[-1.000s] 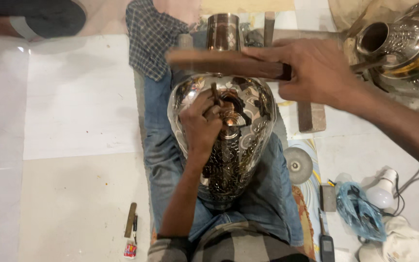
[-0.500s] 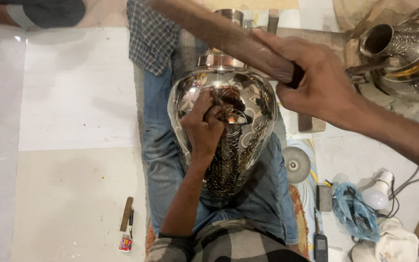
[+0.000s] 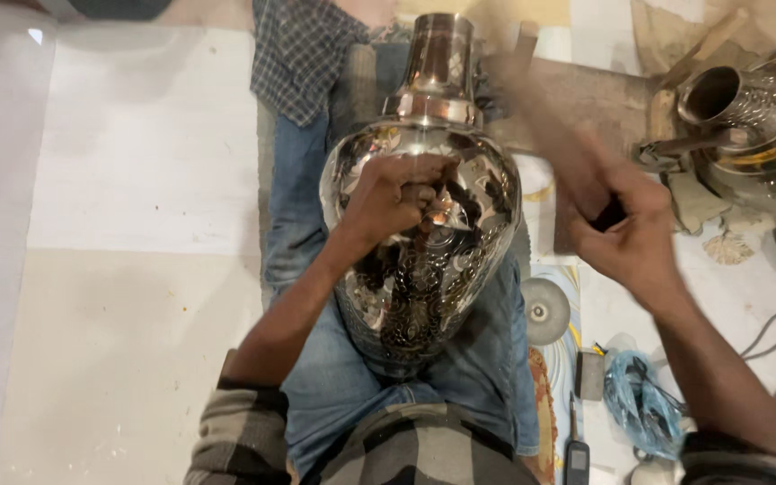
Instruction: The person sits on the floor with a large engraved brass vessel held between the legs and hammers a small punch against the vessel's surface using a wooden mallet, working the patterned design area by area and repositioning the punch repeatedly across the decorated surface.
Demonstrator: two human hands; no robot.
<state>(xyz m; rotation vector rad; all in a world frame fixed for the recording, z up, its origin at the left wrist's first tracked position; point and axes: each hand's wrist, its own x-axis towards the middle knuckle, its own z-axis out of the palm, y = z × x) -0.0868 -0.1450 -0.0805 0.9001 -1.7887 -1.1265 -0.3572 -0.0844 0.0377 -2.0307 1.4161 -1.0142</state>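
Observation:
A shiny engraved metal vase (image 3: 424,296) lies along my legs, neck pointing away from me. My left hand (image 3: 395,199) rests on its upper belly, fingers closed around a small metal punch whose tip is pressed to the surface. Right of the vase, my right hand (image 3: 629,235) grips a wooden stick (image 3: 541,126). The stick is blurred with motion and angles up and left toward the vase's neck (image 3: 437,63).
A second metal vessel (image 3: 756,135) lies at the top right on a wooden block. A round grinding disc (image 3: 545,310), a blue plastic bag (image 3: 639,400), a dark slim tool (image 3: 577,460) and a cable (image 3: 765,337) lie on the floor to my right. A checked cloth (image 3: 303,54) lies beyond my knee.
My right hand has swung the wooden stick from across the vase's neck down and to the right. The left hand has stayed on the vase with the punch.

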